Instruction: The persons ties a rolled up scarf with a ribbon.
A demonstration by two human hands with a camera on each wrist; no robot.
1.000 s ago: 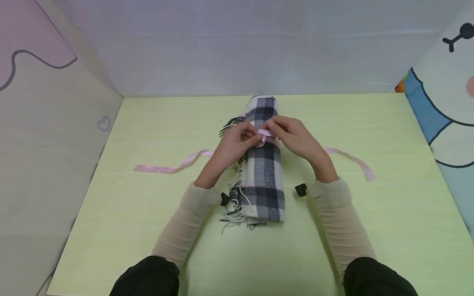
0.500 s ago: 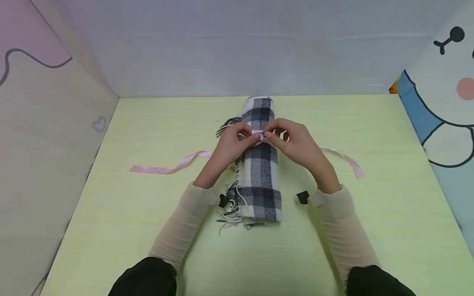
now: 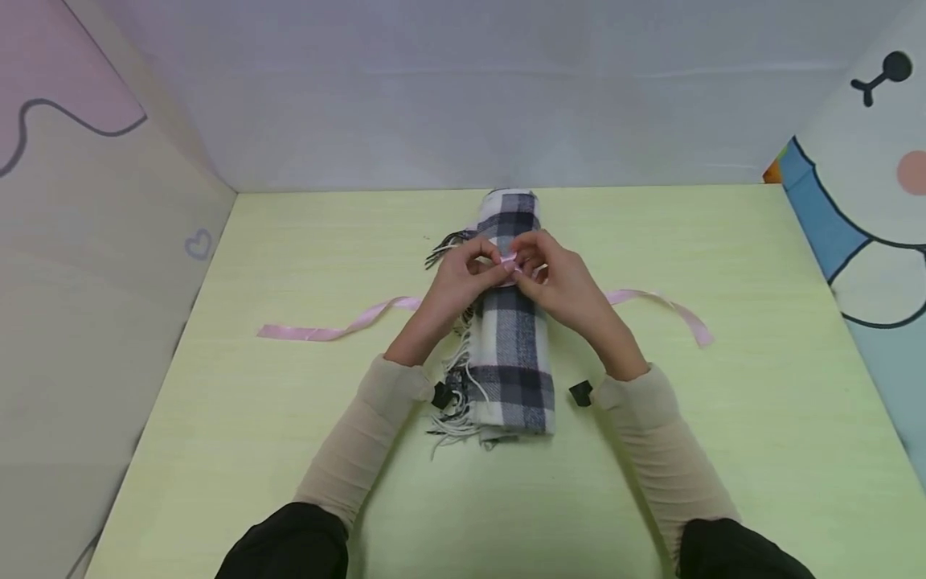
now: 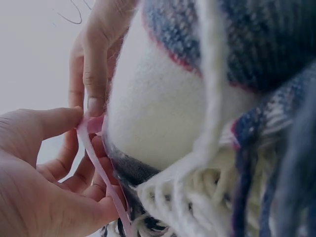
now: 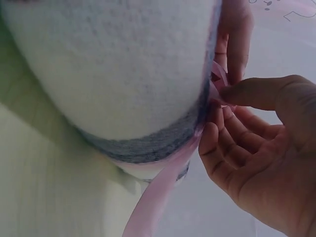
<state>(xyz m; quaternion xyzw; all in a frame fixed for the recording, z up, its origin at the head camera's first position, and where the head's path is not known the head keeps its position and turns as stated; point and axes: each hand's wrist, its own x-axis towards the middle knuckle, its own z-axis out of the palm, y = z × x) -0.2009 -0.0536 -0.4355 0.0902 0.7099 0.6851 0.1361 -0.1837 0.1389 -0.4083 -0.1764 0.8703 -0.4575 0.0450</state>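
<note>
A rolled plaid scarf (image 3: 510,346) in grey, navy and white lies lengthwise on the table, its fringe (image 3: 456,410) along the left side. Around its upper half runs a pink ribbon (image 3: 509,260), whose two tails trail out left and right. My left hand (image 3: 463,273) pinches the ribbon between thumb and fingers on top of the roll. Facing it, my right hand (image 3: 560,277) also pinches the ribbon, thumb tips nearly meeting. In the right wrist view a ribbon loop (image 5: 219,81) shows at the right thumb. The fingers hide much of the knot area.
The pale yellow-green table (image 3: 325,450) reaches back to a plain whitish wall (image 3: 463,104). Panels with cartoon drawings stand at the left and right. Small black wrist cameras (image 3: 581,393) sit at both cuffs, close to the scarf.
My right hand has shifted left and closer to the left hand, its thumb and finger now at the ribbon's middle. My left hand keeps its pinch in nearly the same place.
</note>
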